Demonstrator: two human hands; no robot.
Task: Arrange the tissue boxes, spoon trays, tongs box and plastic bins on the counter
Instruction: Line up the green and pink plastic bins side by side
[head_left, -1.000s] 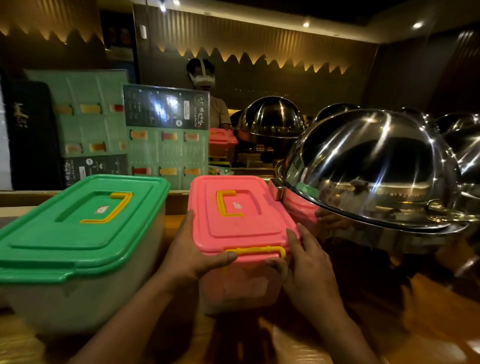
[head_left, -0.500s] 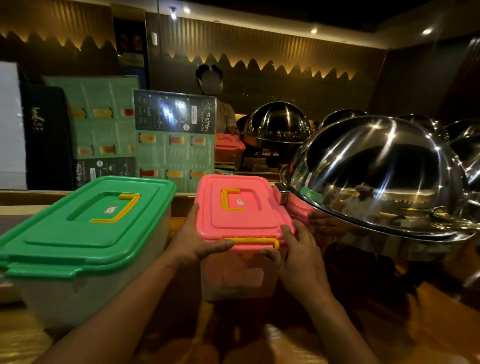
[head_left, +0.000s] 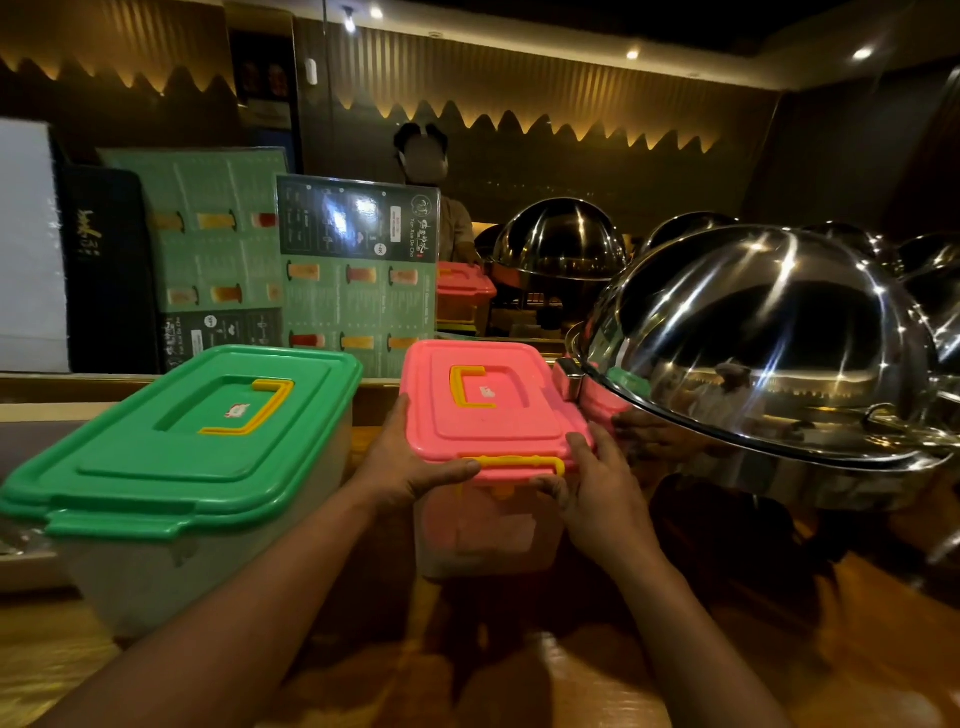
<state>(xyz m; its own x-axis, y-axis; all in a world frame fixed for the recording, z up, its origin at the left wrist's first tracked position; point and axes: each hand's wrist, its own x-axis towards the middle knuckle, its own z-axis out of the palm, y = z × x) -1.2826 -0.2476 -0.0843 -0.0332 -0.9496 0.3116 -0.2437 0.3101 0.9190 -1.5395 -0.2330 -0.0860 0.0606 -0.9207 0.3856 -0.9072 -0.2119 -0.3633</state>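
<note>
A clear plastic bin with a pink lid (head_left: 488, 410) and yellow handle stands on the wooden counter (head_left: 857, 649) in the middle. My left hand (head_left: 402, 460) grips its near left corner, thumb along the lid's front edge. My right hand (head_left: 597, 483) holds the near right corner beside the yellow latch. To the left stands a larger clear bin with a green lid (head_left: 182, 441), a small gap apart from the pink one.
A big steel dome cover (head_left: 769, 343) sits close against the pink bin's right side, with more domes behind. Green menu boards (head_left: 358, 280) lean against the back ledge. Beyond the boards another person stands by a second pink-lidded bin (head_left: 460, 291).
The pink-lidded bin has slid away from me toward the back ledge, both hands staying on its near corners. The green-lidded bin has not moved.
</note>
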